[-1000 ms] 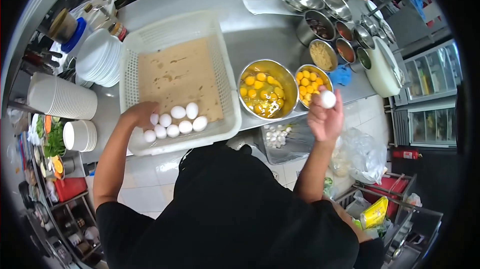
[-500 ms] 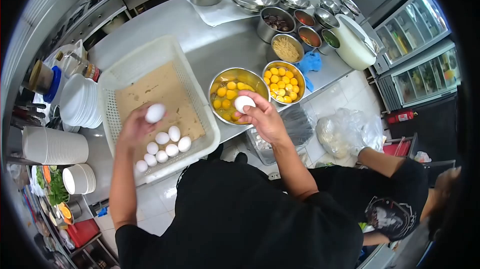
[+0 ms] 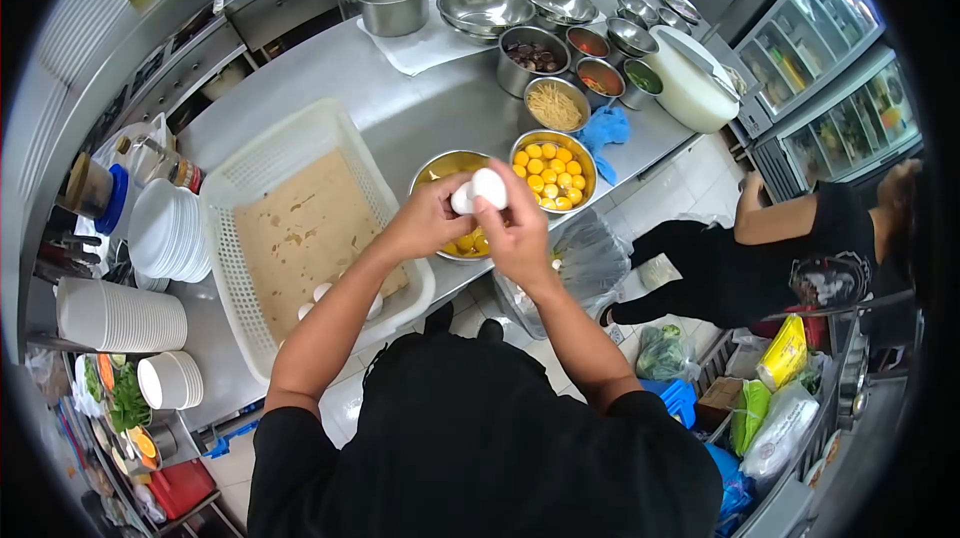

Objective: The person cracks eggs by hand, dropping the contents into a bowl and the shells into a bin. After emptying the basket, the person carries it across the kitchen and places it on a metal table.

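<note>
My left hand [image 3: 428, 222] and my right hand [image 3: 518, 238] meet above a steel bowl [image 3: 422, 175], each closed on a white egg. The left egg [image 3: 461, 201] is pressed against the right egg [image 3: 489, 187], both whole as far as I can see. Beneath my hands the bowl holds yolks and clear egg white, partly hidden. Just right of it, a second bowl [image 3: 592, 178] is filled with yolks [image 3: 549, 176]. To the left, several white eggs lie in a plastic crate [image 3: 226, 248] lined with brown cardboard [image 3: 300, 228]; my left forearm covers some of them.
Behind the bowls stand a pot of shredded yellow food [image 3: 556, 105], a pot of dark pieces [image 3: 533, 56] and a blue cloth [image 3: 604, 130]. White plates [image 3: 165, 228] and tubs are stacked at left. A lined bin [image 3: 575, 273] sits below the counter edge; another person [image 3: 790, 248] is at right.
My left hand has carried its egg from over the crate to the right, against the egg in my right hand. The other person has moved away from the plastic bag, farther back.
</note>
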The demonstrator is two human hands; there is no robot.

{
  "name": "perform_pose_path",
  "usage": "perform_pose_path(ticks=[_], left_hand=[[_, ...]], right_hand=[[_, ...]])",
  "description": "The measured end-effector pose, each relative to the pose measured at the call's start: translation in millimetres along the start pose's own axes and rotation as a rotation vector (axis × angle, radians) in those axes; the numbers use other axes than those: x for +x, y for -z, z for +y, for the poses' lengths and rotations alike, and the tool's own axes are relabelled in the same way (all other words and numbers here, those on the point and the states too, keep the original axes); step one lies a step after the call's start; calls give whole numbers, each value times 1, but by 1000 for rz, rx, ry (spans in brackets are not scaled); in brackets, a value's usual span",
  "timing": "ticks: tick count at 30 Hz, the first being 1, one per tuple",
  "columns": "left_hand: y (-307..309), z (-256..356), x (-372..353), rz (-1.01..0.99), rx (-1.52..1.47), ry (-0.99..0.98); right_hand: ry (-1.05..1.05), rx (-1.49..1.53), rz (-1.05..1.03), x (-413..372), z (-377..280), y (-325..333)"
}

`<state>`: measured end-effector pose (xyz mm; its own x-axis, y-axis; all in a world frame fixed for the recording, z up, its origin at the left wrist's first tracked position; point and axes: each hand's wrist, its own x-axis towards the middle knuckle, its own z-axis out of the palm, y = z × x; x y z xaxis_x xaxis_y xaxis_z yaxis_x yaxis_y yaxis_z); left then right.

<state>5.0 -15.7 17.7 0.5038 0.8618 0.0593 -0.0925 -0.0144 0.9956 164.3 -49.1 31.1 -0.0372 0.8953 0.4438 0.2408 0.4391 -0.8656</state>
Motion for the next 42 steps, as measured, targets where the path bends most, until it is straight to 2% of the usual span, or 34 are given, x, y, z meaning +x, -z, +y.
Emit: perform_pose_path(ticks=[1, 2, 4, 5, 6, 7, 8, 10, 13, 16, 19, 23, 26, 28, 29, 31, 32, 34, 35, 37, 38, 40, 42], left_hand=[[3, -5, 0, 7, 27, 33], [6, -9, -2, 11, 30, 37], [10, -11, -6, 33, 31, 40], [14, -8, -6, 35, 31, 43], [19, 1, -4, 10, 59, 211], [21, 6, -2, -17, 87, 377], [20, 0, -2, -17, 86, 376], [16, -12, -2, 82, 29, 118], [5, -19, 0, 199, -13, 60], [4, -14, -2, 209, 23, 106], [6, -21, 0, 242, 104, 112], [8, -22, 1, 252, 165, 107], [14, -23, 1, 222, 126, 188], [22, -18, 1, 91, 172, 280], [26, -16, 1, 95, 168, 280], [31, -8, 1, -9, 405, 26], [34, -5, 1, -2, 403, 27], [36, 5, -1, -20, 895, -387], [35, 9, -4, -13, 895, -382], [28, 25, -8, 11, 1066, -476], [27, 24, -9, 17, 1068, -470], [27, 22, -9, 105, 1199, -610], [26, 22, -10, 132, 1210, -606]], right_hand=[[-84, 322, 124, -1, 4, -7], [-87, 327, 123, 0, 8, -3], [-490, 933, 35, 10, 17, 16], [-520, 966, 1, 9, 31, 20], [-521, 967, 1, 11, 36, 20], [-525, 715, -119, 14, 40, 20], [-522, 461, -235, 15, 43, 21], [-500, 477, -214, 16, 31, 14], [-444, 344, -276, 20, 43, 9], [-368, 202, -249, 22, 48, 7], [-272, 206, -267, 23, 43, 7], [-309, 154, -299, 25, 52, 9], [-382, 91, -344, 27, 56, 17], [-321, 109, -396, 30, 59, 22], [-322, 107, -401, 31, 60, 23], [96, -96, -350, 37, 55, 25], [97, -94, -356, 39, 51, 26], [346, -248, -326, 43, 44, 26], [347, -243, -333, 46, 41, 27], [662, -442, -287, 52, 37, 27], [663, -436, -292, 54, 37, 26], [821, -476, -248, 60, 36, 25], [843, -456, -237, 65, 38, 22]])
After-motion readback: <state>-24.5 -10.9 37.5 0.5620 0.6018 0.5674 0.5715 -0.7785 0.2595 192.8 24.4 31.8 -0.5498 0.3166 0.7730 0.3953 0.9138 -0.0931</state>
